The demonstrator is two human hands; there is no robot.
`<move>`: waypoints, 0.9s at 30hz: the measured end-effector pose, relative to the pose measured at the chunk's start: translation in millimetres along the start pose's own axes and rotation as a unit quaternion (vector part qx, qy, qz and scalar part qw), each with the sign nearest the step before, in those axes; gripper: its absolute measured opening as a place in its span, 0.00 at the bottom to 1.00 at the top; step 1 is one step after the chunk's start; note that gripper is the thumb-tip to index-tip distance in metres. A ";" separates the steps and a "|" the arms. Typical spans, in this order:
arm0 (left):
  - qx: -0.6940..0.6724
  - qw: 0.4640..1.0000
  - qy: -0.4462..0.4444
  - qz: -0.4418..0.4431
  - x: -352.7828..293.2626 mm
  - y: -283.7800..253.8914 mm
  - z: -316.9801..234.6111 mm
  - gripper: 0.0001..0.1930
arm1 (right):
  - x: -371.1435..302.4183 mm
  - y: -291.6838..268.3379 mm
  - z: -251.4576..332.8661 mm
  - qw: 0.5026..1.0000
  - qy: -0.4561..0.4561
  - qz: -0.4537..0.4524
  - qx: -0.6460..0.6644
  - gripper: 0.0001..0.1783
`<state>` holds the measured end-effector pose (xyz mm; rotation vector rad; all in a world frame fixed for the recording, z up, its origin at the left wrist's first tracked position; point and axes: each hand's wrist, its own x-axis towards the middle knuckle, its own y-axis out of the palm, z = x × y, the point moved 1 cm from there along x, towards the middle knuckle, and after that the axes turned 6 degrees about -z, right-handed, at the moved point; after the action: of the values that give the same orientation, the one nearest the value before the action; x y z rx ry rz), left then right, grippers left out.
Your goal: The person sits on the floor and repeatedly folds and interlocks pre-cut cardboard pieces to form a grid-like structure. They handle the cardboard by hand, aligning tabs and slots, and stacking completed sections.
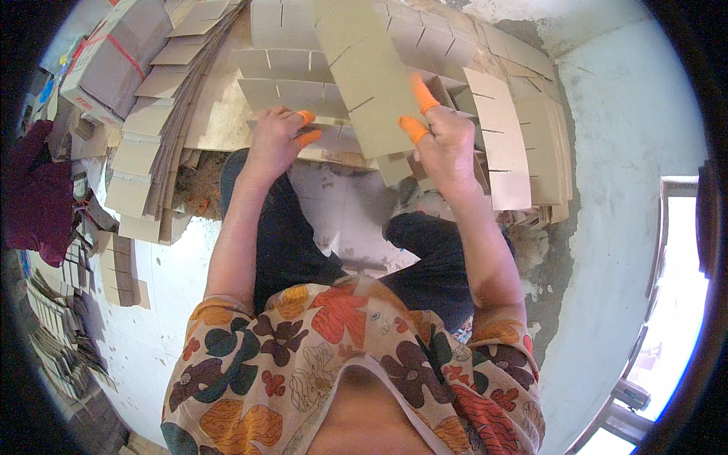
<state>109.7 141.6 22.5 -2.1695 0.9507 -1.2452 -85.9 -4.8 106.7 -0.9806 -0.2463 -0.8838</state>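
Observation:
Orange finger cots cover the thumb and a fingertip of each hand. My right hand [449, 148] grips the edge of a long slotted cardboard strip [364, 83], which slants away across the work. Closer to my left, the cot-covered fingers of my left hand [274, 144] pinch the end of a shorter slotted cardboard strip [337, 138], partly hidden by the hand. Several more upright slotted strips [284, 95] stand in rows just beyond it. Beside my right hand stands a partly assembled cardboard divider grid [455, 95], its lower part covered by the hand.
A leaning stack of cardboard sheets [148, 144] lies at left, with a closed carton [117, 57] behind it. More slotted strips [500, 144] are piled at right, near the wall [629, 152]. Loose cardboard bundles [61, 326] lie on the floor at left.

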 end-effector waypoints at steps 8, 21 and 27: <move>-0.001 1.000 -0.028 0.010 -0.8 14.8 9.3 0.10 | 10.4 6.1 13.8 0.998 0.000 0.050 -0.038 0.11; -0.017 1.000 -0.023 -0.006 0.7 19.9 10.9 0.07 | 8.2 9.7 10.3 0.999 -0.037 0.030 -0.017 0.27; -0.028 0.999 -0.037 -0.001 -0.9 18.3 12.9 0.08 | 4.3 14.4 19.6 0.996 0.044 0.074 0.030 0.22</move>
<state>114.5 131.0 3.4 -2.2444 0.9633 -1.1431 -68.7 12.3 111.2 -0.8899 -0.1232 -0.7781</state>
